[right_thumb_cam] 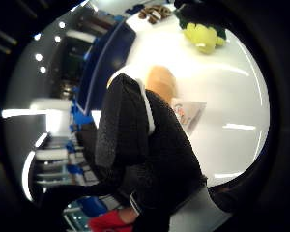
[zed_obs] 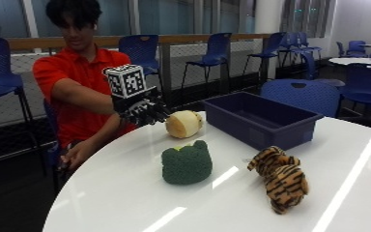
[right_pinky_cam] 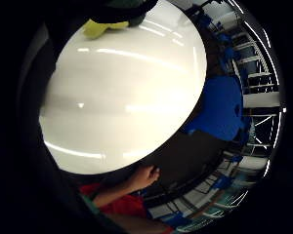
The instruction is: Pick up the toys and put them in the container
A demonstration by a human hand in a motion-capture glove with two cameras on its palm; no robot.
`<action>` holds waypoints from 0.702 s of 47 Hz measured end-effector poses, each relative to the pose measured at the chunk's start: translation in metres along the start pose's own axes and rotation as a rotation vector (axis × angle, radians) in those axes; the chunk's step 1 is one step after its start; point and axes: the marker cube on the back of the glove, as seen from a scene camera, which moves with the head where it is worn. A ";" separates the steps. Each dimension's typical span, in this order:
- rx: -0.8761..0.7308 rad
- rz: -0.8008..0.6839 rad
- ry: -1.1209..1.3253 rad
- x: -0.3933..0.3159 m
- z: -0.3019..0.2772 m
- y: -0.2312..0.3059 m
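Note:
My gloved right hand (zed_obs: 144,111) hovers over the white table's far-left edge, fingers loosely curled and holding nothing. Just beside its fingertips lies a round cream-and-orange plush toy (zed_obs: 184,123), which also shows behind my gloved fingers (right_thumb_cam: 135,140) as the orange toy (right_thumb_cam: 162,82) with a paper tag. A green frog plush (zed_obs: 187,164) sits nearer the middle of the table; it is the yellow-green toy (right_thumb_cam: 203,36) in the thumb side view. A striped tiger plush (zed_obs: 278,178) lies to the right. The navy container (zed_obs: 259,118) stands behind the toys and looks empty.
The round white table (zed_obs: 340,193) has bare surface at the front. The person's bare left hand (zed_obs: 76,152) stays low beside the table edge (right_pinky_cam: 145,176). Blue chairs (zed_obs: 301,94) stand behind the container.

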 end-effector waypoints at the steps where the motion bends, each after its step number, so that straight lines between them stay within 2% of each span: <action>1: -0.001 0.000 0.000 0.000 0.000 0.000; 18: -0.001 -0.025 -0.003 -0.001 0.008 0.002; 33: 0.003 -0.123 -0.030 -0.051 0.010 -0.003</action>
